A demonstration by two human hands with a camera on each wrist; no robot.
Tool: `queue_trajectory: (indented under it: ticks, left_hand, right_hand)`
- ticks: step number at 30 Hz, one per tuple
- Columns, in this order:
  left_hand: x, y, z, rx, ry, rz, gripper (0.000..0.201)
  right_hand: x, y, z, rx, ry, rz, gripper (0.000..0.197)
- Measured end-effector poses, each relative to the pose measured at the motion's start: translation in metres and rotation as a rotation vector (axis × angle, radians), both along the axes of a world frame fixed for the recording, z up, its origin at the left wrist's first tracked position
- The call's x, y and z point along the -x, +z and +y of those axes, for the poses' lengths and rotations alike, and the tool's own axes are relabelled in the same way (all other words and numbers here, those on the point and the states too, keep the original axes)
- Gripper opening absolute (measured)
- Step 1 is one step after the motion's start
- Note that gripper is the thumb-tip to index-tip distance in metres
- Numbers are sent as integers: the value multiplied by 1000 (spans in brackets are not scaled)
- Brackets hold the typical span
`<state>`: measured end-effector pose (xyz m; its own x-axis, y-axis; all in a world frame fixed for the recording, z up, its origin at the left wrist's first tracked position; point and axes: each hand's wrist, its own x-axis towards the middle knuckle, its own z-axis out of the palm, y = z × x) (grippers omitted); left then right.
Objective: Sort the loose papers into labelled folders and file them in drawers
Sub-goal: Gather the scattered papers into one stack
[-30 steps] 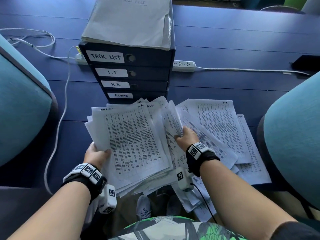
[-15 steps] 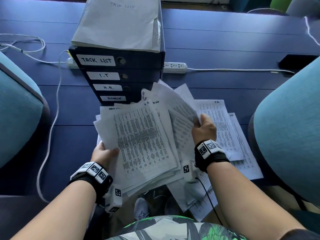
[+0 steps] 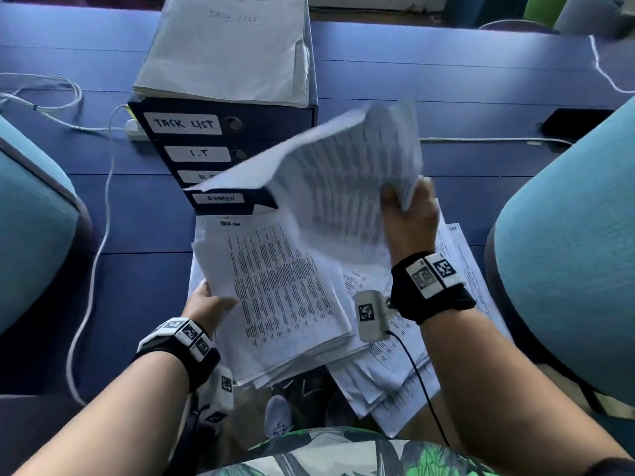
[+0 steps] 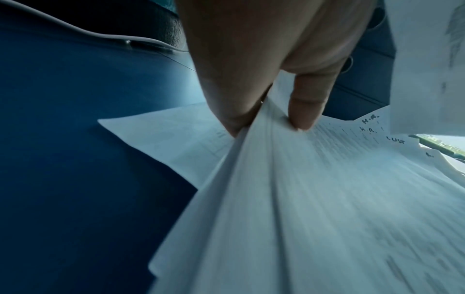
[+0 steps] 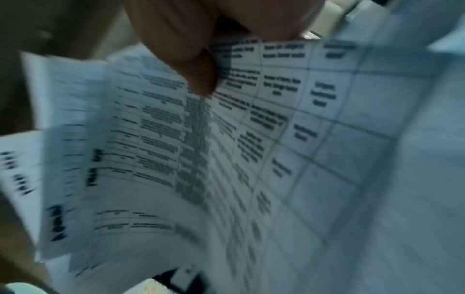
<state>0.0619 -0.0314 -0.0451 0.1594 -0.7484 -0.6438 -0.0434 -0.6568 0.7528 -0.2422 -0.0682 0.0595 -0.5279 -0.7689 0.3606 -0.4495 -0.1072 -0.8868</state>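
My left hand [image 3: 209, 304] pinches the left edge of a thick stack of printed papers [image 3: 281, 297] at the desk's near edge; the left wrist view shows thumb and fingers [image 4: 302, 111] clamped on the stack [image 4: 302, 199]. My right hand [image 3: 409, 218] grips a bundle of sheets [image 3: 336, 176], lifted and blurred, in front of the drawer unit. Its thumb [image 5: 198, 75] presses on the printed tables [image 5: 251, 139]. The dark drawer unit [image 3: 192, 139] carries labels TASK LIST, I.T, H.R, ADMIN. A grey folder [image 3: 226, 46] marked TASK LIST lies on top.
More loose sheets [image 3: 464, 269] lie spread on the blue desk [image 3: 412, 80] under my right arm, some hanging over the edge. Teal chairs [image 3: 567, 252] stand on both sides. A white power strip and cables [image 3: 103, 187] run behind the drawers.
My right hand has lifted a bundle of sheets up and to the right, away from the stack. My left hand keeps its hold on the stack's left edge.
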Motion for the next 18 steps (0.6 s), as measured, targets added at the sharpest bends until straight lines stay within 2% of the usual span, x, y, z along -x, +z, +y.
queue_trajectory:
  ticks: [3,7,9,11,12,14,18]
  left_hand:
    - [-1,-4,-1,66,39,94,36]
    - [-4,-6,-4,38,212,127,59]
    - [-4,-10,-4,38,169,132,47]
    - [-4,-14,-4,47,76,16,18]
    - [-4,-15,-3,59,62,-29,15]
    - [-1,-14,-3,59,36,-56,25]
    - [-2,-13,-5,34,6,-109,34]
  right_hand:
    - [-11,-26,10,-328,213,-266,19]
    - [-25,-81,32,-646,147,-285,21]
    - [-30,-101,43,-774,151,-261,22]
    - [-31,-114,48,-857,202,-194,17]
    - [-30,-118,49,-893,221,-106,18]
    - [-23,-120,47,-931,213,82,15]
    - [-6,-108,41,-886,128,218,16]
